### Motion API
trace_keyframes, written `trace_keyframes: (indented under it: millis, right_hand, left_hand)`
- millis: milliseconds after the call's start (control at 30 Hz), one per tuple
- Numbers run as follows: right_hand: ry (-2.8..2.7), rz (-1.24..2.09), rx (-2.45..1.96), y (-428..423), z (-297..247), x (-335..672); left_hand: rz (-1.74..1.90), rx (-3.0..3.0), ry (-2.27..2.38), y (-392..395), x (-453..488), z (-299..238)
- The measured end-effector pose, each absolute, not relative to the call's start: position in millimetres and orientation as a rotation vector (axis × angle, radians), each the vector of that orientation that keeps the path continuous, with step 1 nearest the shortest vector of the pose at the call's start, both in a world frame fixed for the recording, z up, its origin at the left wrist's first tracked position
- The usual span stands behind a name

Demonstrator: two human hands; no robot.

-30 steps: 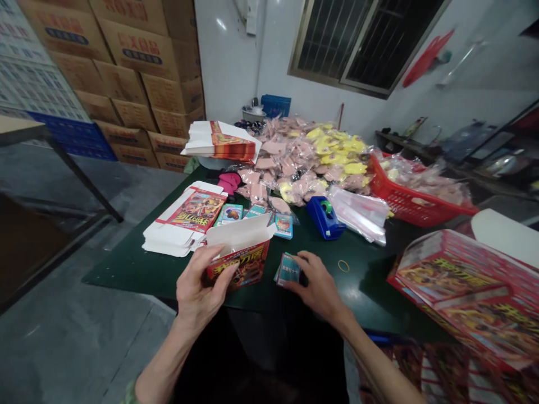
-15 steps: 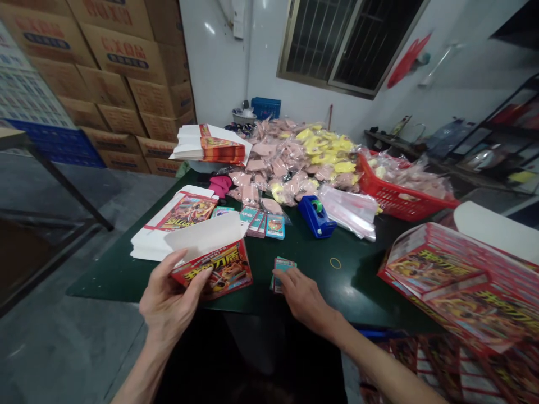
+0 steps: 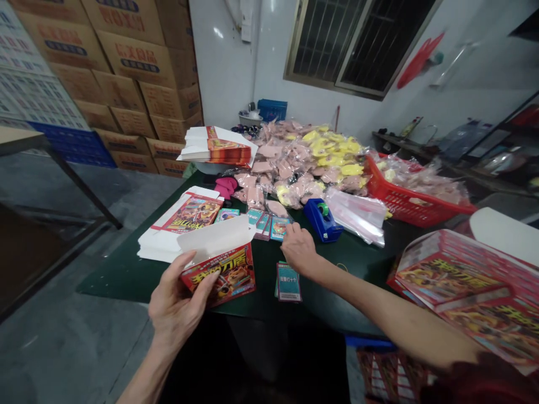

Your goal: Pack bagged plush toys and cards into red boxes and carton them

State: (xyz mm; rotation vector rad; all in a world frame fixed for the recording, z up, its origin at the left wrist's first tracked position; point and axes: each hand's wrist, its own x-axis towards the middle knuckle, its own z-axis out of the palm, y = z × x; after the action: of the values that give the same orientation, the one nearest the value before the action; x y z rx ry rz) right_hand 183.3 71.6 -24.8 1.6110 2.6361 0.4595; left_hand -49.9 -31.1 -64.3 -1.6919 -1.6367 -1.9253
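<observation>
Left hand (image 3: 174, 306) is grasping a red printed paperboard carton (image 3: 219, 283) by its lower edge, fingers curled round it, with its white flap (image 3: 214, 238) standing open above the counter (image 3: 261, 297). Carton is judged light and thin-walled, stiff yet easily dented; side walls look the safest hold. Right hand (image 3: 300, 249) is spread open, fingers empty, just beside a row of packaged cards (image 3: 269, 227); a teal card (image 3: 288, 282) is lying nearer the counter's front edge.

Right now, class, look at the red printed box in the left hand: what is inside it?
The red printed cardboard box in the left hand has its white flap open, but the flap and box wall cover the inside, so its contents cannot be seen.
</observation>
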Motion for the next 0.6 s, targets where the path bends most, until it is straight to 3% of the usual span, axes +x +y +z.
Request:
trace_keyframes:
  millis: [267, 600]
  right_hand:
    - [2.73, 0.374, 1.572, 97, -53, 174]
    - [2.898, 0.103, 1.203, 118, -30, 212]
  left_hand:
    - [-1.893, -1.798, -1.534, -36, -45, -63]
    - [-1.888, -1.866, -1.476, -31, -45, -56]
